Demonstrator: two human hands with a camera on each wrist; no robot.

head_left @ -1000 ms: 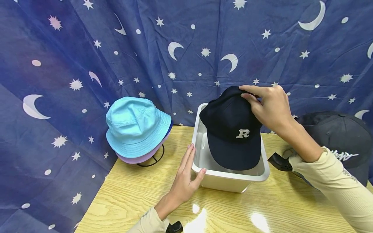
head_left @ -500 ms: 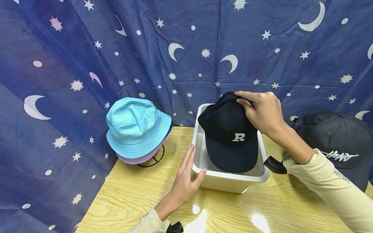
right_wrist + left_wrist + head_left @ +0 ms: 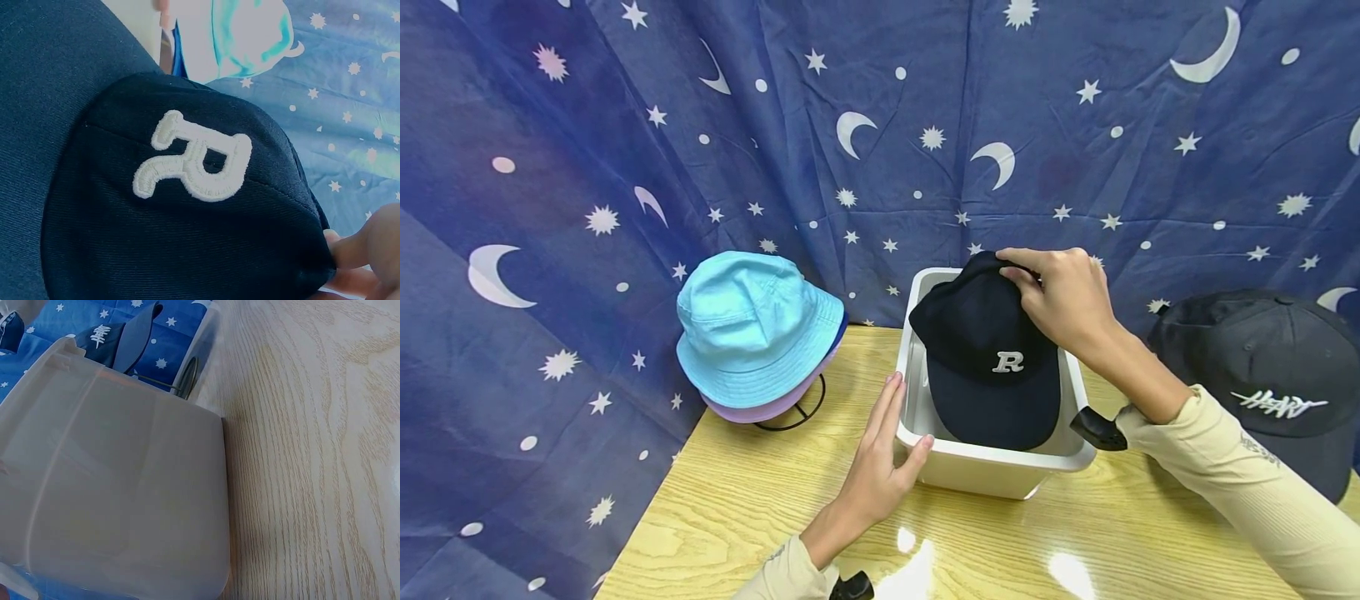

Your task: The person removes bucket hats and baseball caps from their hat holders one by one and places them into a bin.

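My right hand (image 3: 1070, 296) pinches the crown top of a dark navy baseball cap (image 3: 988, 333) with a white letter R on its front. The cap hangs tilted, brim down, with its lower part inside a white plastic bin (image 3: 951, 446). In the right wrist view the fingertips (image 3: 350, 250) grip the fabric at the crown of the cap (image 3: 187, 244). My left hand (image 3: 876, 467) rests against the bin's near left corner, fingers straight along the rim and thumb at the front edge. The left wrist view shows the bin's wall (image 3: 125, 475) close up.
A light blue bucket hat (image 3: 752, 325) sits on top of other hats on a black wire stand (image 3: 805, 410) at the left. Right of the bin is a black cap (image 3: 1262, 358) with white lettering, partly behind my right arm. A star-patterned curtain (image 3: 850, 75) hangs behind the wooden table (image 3: 722, 517).
My right hand has moved down and a little left, bringing the navy cap lower into the bin. The left hand has stayed at the bin's corner.
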